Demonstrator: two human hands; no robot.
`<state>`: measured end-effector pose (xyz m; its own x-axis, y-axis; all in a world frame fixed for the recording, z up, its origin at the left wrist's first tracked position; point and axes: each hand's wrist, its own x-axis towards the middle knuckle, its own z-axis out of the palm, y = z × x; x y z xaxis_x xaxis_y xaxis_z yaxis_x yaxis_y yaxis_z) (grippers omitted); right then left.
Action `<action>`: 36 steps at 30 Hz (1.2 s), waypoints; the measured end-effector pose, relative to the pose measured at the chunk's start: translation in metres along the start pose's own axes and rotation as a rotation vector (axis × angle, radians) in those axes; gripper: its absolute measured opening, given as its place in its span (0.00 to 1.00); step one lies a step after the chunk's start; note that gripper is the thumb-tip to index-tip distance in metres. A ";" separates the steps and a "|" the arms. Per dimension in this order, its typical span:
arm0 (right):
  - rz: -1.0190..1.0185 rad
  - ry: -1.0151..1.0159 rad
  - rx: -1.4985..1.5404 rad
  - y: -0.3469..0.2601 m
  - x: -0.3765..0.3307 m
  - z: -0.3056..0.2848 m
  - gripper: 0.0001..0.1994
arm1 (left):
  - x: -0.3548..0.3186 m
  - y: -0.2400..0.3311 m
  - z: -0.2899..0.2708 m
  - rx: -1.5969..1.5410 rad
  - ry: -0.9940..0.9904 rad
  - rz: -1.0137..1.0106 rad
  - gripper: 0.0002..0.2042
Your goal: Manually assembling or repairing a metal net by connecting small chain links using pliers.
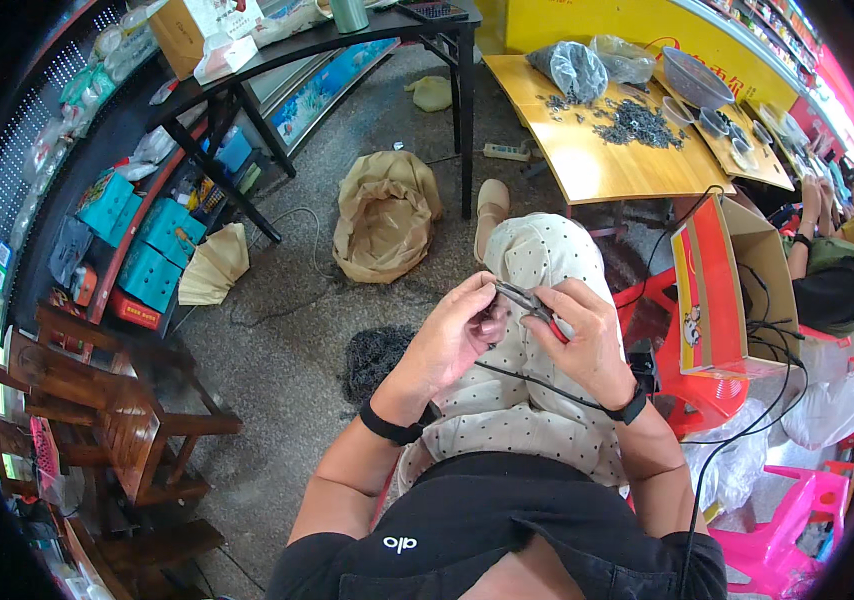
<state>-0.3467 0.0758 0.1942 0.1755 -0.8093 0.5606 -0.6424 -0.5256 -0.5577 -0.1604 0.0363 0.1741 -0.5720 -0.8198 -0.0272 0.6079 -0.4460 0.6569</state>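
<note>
Over my lap, my right hand (585, 330) is closed around a small pair of pliers (519, 296) with red on the handles. The jaws point left, toward the fingertips of my left hand (457, 335). Those fingers are pinched together by the tip of the jaws; what sits between them is too small to make out. Each wrist wears a black band. On the floor left of my legs lies a heap of small dark pieces (377, 362). Ahead of it stands an open tan sack (387, 235) with its rim rolled down.
A wooden table (577, 160) at far right bears scattered dark pieces (639, 124), plastic bags and bowls. An open cardboard box (712, 300) with cables stands beside me on a red stool (702, 395). Wooden chairs (137, 420) are at left. Another person (837, 270) sits far right.
</note>
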 end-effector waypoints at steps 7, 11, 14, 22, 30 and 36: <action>0.022 0.045 -0.010 -0.004 -0.004 0.009 0.15 | 0.000 0.000 -0.004 -0.232 -0.048 -0.084 0.05; 0.028 0.054 -0.013 -0.003 -0.005 0.012 0.15 | 0.001 -0.001 -0.002 -0.261 -0.047 -0.078 0.06; 0.037 0.065 0.016 -0.005 -0.005 0.014 0.13 | 0.000 0.000 -0.002 -0.247 -0.049 -0.072 0.07; 0.040 0.028 0.008 -0.006 -0.004 0.010 0.12 | 0.001 0.000 -0.002 -0.212 -0.060 -0.067 0.07; -0.004 0.021 -0.018 -0.005 -0.001 0.010 0.12 | 0.002 0.001 -0.001 -0.175 -0.056 -0.067 0.07; 0.040 -0.020 0.018 -0.008 -0.004 0.009 0.11 | 0.001 0.001 -0.001 -0.187 -0.037 -0.068 0.08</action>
<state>-0.3355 0.0807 0.1907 0.1653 -0.8347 0.5254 -0.6358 -0.4974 -0.5902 -0.1600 0.0349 0.1740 -0.6331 -0.7732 -0.0369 0.6569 -0.5619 0.5027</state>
